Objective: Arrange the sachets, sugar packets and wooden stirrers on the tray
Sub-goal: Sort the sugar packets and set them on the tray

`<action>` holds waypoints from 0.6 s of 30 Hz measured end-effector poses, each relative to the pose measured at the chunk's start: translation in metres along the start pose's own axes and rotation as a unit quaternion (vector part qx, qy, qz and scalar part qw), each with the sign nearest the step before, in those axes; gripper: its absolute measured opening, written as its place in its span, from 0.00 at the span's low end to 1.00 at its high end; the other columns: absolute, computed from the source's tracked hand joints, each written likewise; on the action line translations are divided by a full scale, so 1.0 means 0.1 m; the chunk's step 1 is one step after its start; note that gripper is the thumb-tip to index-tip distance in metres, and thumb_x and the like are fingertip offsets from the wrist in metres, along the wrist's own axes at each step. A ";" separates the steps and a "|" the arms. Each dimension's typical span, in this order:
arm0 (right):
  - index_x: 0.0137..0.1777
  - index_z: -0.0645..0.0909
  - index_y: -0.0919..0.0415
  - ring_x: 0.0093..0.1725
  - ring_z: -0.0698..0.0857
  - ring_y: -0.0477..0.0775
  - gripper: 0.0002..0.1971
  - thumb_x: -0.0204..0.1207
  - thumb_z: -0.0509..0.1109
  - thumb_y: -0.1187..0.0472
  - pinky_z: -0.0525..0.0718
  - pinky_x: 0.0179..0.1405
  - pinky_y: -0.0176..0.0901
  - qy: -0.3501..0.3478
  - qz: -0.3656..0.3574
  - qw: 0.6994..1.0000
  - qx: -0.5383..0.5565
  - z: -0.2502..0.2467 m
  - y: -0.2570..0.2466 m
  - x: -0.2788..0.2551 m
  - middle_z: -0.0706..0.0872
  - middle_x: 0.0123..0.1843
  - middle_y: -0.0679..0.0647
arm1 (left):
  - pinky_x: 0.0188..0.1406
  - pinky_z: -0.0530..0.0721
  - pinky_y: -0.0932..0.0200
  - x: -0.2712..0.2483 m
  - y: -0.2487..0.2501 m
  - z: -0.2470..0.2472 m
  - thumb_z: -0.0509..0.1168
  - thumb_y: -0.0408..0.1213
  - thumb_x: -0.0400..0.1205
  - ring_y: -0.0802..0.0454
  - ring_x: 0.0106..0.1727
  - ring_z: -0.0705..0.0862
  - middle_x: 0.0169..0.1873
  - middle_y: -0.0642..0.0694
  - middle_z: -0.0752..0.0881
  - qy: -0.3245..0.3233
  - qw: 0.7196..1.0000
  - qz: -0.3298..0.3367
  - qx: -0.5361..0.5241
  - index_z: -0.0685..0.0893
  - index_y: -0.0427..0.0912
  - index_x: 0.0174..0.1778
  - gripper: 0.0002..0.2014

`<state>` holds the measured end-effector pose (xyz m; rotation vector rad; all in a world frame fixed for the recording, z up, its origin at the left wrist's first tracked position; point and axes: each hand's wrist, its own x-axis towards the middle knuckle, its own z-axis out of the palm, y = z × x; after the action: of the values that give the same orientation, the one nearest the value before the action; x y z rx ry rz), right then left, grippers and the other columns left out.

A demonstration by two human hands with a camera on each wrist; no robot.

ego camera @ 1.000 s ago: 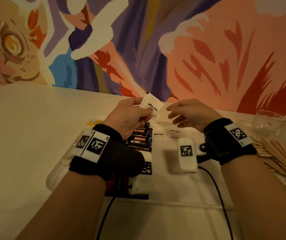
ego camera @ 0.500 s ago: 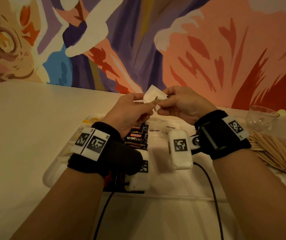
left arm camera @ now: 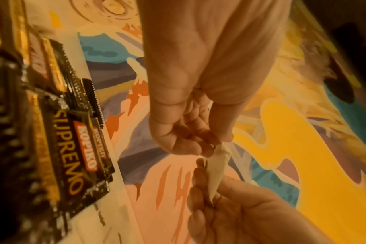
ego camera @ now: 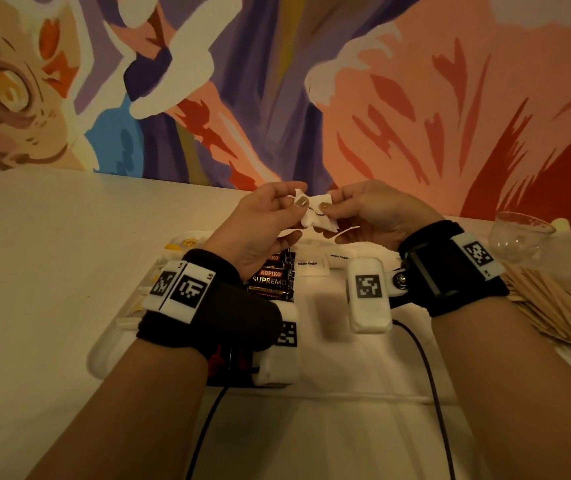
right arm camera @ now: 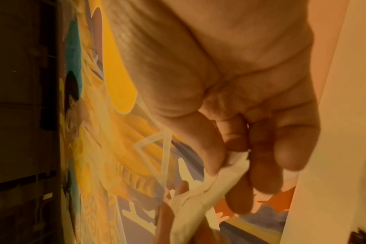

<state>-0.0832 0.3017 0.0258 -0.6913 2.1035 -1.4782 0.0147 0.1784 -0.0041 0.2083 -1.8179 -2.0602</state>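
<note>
Head view: left hand (ego camera: 260, 223) and right hand (ego camera: 374, 213) both pinch one sugar packet (ego camera: 317, 216) between thumb and fingers above the tray (ego camera: 104, 358). A second ago only the left held it, the right hovering loosely beside. Coffee sachets (ego camera: 272, 278) lie on the tray below; two more packets (ego camera: 311, 265) rest beside them. Stirrers (ego camera: 561, 306) lie piled at right.

The left wrist (ego camera: 208, 306) band covers the tray's (ego camera: 104, 358) left part and the lower sachets (ego camera: 272, 280). The stirrers (ego camera: 561, 313) run off the head view's right edge. The held packet's (ego camera: 315, 216) print is half hidden by thumbs. In the right-wrist view the packet (right arm camera: 198, 206) is blurred and cut by the bottom edge.
</note>
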 end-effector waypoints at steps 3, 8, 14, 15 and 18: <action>0.35 0.79 0.62 0.30 0.80 0.49 0.07 0.73 0.71 0.71 0.78 0.29 0.38 0.024 0.010 1.000 0.001 -0.04 0.01 0.02 0.82 0.32 0.55 | 0.33 0.80 0.66 0.02 -0.02 0.01 0.64 0.30 0.82 0.58 0.36 0.81 0.36 0.47 0.82 0.028 0.998 0.013 0.050 0.77 0.43 0.61 0.12; 0.33 0.75 0.65 0.22 0.76 0.47 0.11 0.72 0.70 0.77 0.75 0.17 0.29 0.078 0.046 0.996 -0.002 -0.15 0.13 0.09 0.77 0.21 0.54 | 0.33 0.79 0.64 0.07 -0.04 -0.01 0.62 0.28 0.83 0.55 0.35 0.80 0.37 0.45 0.81 0.094 0.994 -0.021 0.060 0.78 0.42 0.59 0.10; 0.38 0.78 0.68 0.30 0.77 0.54 0.07 0.74 0.67 0.77 0.82 0.24 0.39 0.099 0.166 0.977 -0.088 -0.24 0.45 0.23 0.77 0.32 0.60 | 0.33 0.79 0.66 0.05 -0.01 -0.01 0.60 0.30 0.84 0.56 0.38 0.81 0.41 0.48 0.80 0.104 0.993 -0.043 0.027 0.79 0.41 0.60 0.10; 0.43 0.80 0.70 0.32 0.78 0.54 0.04 0.74 0.68 0.77 0.83 0.28 0.40 0.101 0.176 0.974 -0.099 -0.23 0.47 0.24 0.79 0.33 0.61 | 0.34 0.79 0.66 0.05 -0.01 -0.01 0.60 0.30 0.84 0.56 0.38 0.81 0.41 0.48 0.80 0.101 0.993 -0.047 0.030 0.79 0.42 0.59 0.09; 0.62 0.79 0.74 0.37 0.82 0.53 0.16 0.74 0.69 0.74 0.86 0.43 0.43 0.096 0.181 0.968 -0.144 -0.25 0.52 0.28 0.81 0.37 0.59 | 0.35 0.79 0.66 0.03 0.00 0.00 0.59 0.30 0.84 0.55 0.38 0.81 0.41 0.48 0.81 0.093 0.993 -0.055 0.044 0.80 0.43 0.58 0.09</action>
<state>-0.1269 0.3166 -0.0189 -0.2441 2.4620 -1.0882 0.0116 0.1777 -0.0039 0.5172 -1.8188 -1.9606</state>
